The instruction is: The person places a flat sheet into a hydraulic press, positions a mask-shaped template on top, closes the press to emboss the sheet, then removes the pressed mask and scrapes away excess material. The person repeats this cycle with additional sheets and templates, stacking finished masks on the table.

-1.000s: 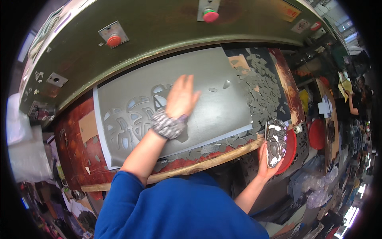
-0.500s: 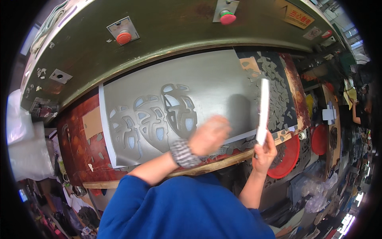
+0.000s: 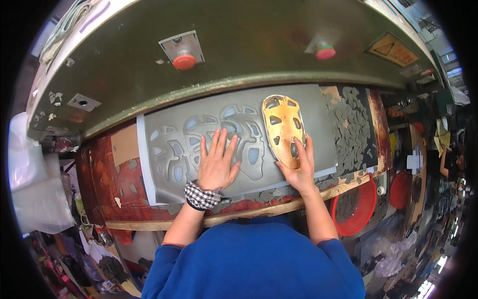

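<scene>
A grey sheet [image 3: 322, 134] with a light-blue underside or backing lies on the worktable, with several sole-shaped patterns cut into its left half. Light blue shows through the cut openings. My left hand [image 3: 217, 160] rests flat on these cut shapes [image 3: 252, 156], its fingers spread. In my right hand [image 3: 300, 172] is a yellowish sole-shaped cutting die [image 3: 284, 130] with several holes. My thumb and fingers grip its near end. It is over the sheet, just right of the cut shapes; whether it touches the sheet I cannot tell.
A green machine beam [image 3: 124, 60] spans the far side, bearing a red push button [image 3: 184, 61] and a pinkish-red one [image 3: 325, 52]. Small grey offcuts [image 3: 348, 124] heap at the right. A red basin [image 3: 354, 226] stands below the wooden table edge [image 3: 239, 215].
My right hand has brought the die from edge-on at the right to face-up over the sheet. My left hand has moved left and spread onto the cut shapes. The view has shifted slightly.
</scene>
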{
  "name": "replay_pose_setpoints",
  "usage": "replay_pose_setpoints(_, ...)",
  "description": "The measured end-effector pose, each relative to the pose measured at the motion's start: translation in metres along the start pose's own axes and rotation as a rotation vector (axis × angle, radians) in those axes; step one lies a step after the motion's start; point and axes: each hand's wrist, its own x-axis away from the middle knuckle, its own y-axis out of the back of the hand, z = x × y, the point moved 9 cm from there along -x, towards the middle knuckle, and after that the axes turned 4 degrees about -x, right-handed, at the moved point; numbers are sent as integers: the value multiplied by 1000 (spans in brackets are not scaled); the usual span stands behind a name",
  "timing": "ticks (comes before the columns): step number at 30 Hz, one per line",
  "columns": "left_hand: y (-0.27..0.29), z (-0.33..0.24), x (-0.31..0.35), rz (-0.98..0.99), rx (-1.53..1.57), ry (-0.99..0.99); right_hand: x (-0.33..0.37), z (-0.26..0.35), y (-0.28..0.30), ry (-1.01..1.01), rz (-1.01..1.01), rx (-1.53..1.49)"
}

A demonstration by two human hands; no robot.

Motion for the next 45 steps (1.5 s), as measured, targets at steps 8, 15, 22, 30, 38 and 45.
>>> replay_pose_setpoints(8, 20, 33, -48, -156, 114, -38, -58, -11, -28, 10, -18, 42)
replay_pose_setpoints(15, 45, 50, -47, -447, 189, -74, -111, -39, -7, -105, -133, -234)
replay_pose_setpoints(22, 24, 53, -7, -406, 171, 41, -222, -28, 49, 32, -407, 347)
replay_pose_setpoints(30, 5, 82, -30, -371, 54, 62, -224, -26, 40, 76, -535, 225)
replay_pose_setpoints(38, -8, 85, -14, -484, 190, 67, -95, -50, -16, -222, -188, 25)
replay_pose_setpoints(45, -41, 95, 33, -244, 147, 201, -12, -34, -51, 22, -68, -187)
